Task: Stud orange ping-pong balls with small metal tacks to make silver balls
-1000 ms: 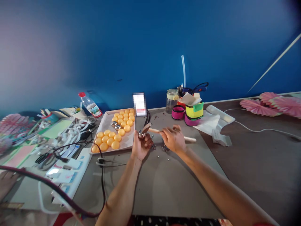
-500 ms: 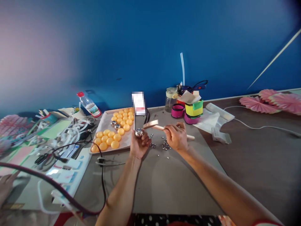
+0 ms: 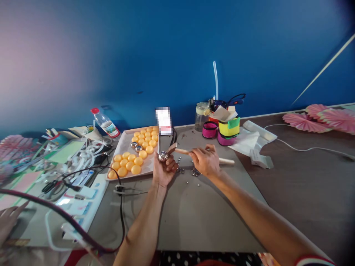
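Observation:
My left hand, palm up beside the tray, grips a shiny silver ball between thumb and fingers. My right hand is closed around the pale handle of a small hammer; the handle's butt end sticks out to the right of the fist. The hammer's head points left and lies right by the ball; whether they touch I cannot tell. Small shiny metal pieces are scattered on the grey mat below and between my hands.
A white tray with several orange discs and two silver balls stands left. A bottle, cables and papers lie beyond it. A glass jar and bright bands stand at the back. Another person's hand is far left.
The hammer's head has tipped and come down left, closer to the silver ball. My right hand has shifted slightly left; my left hand stays nearly in place with the ball.

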Action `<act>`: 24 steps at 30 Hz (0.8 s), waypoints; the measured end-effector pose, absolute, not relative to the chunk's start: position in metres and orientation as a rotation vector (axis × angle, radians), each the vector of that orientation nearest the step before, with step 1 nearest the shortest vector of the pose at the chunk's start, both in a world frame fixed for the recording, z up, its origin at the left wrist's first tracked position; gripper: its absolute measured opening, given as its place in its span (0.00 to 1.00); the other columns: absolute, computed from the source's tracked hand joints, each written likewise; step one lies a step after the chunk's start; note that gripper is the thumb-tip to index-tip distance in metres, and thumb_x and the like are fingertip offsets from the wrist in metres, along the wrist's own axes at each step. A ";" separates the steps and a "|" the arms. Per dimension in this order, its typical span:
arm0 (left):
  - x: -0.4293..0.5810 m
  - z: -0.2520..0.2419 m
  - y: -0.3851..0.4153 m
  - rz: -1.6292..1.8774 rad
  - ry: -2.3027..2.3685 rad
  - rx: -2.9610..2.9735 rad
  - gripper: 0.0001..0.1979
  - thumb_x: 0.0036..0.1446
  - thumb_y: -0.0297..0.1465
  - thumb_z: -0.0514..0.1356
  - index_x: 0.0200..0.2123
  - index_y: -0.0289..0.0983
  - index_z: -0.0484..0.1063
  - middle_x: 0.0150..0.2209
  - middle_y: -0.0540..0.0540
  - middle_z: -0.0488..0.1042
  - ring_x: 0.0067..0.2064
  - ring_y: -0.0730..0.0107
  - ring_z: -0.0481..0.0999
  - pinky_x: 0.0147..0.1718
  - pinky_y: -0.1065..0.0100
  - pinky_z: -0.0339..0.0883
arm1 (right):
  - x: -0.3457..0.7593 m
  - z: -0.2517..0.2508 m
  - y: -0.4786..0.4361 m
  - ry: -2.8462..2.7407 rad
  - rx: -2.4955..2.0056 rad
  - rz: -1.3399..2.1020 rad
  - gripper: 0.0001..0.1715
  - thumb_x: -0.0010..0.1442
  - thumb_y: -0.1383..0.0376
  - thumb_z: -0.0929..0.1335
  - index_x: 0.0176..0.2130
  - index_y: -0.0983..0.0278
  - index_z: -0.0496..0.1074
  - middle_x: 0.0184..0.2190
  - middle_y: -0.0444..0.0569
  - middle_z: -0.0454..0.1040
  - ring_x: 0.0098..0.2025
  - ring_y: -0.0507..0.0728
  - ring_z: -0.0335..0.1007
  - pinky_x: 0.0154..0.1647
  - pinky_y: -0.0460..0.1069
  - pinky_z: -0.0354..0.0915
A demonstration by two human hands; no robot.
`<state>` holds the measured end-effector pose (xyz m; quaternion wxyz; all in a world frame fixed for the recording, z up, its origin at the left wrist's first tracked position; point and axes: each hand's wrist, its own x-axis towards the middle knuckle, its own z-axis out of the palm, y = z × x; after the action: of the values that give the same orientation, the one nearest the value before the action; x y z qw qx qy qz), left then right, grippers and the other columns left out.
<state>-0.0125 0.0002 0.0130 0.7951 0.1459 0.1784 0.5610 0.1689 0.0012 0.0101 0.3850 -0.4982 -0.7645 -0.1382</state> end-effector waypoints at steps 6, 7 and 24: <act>-0.012 0.014 -0.001 1.200 0.415 0.294 0.23 0.60 0.48 0.49 0.27 0.34 0.67 0.18 0.56 0.51 0.15 0.83 0.46 0.18 0.75 0.51 | 0.164 0.009 0.000 -1.972 -1.251 -0.335 0.16 0.64 0.63 0.59 0.30 0.64 0.70 0.23 0.45 0.74 0.23 0.50 0.61 0.44 0.51 0.48; -0.013 0.014 0.000 1.203 0.407 0.288 0.23 0.60 0.48 0.49 0.28 0.34 0.68 0.18 0.56 0.51 0.15 0.83 0.46 0.18 0.75 0.51 | 0.163 0.008 0.000 -2.000 -1.257 -0.333 0.17 0.64 0.62 0.60 0.29 0.63 0.70 0.22 0.45 0.73 0.22 0.50 0.59 0.43 0.51 0.48; -0.011 0.004 0.005 1.232 0.441 0.291 0.23 0.61 0.47 0.47 0.30 0.33 0.69 0.24 0.50 0.64 0.19 0.82 0.54 0.22 0.74 0.57 | 0.166 0.009 0.001 -1.969 -1.278 -0.362 0.16 0.64 0.63 0.60 0.28 0.63 0.70 0.22 0.44 0.73 0.22 0.50 0.59 0.43 0.51 0.48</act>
<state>-0.0113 0.0052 0.0036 0.7836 0.1351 0.2043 0.5709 0.1660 0.0010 0.0094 0.3736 -0.4991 -0.7689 -0.1414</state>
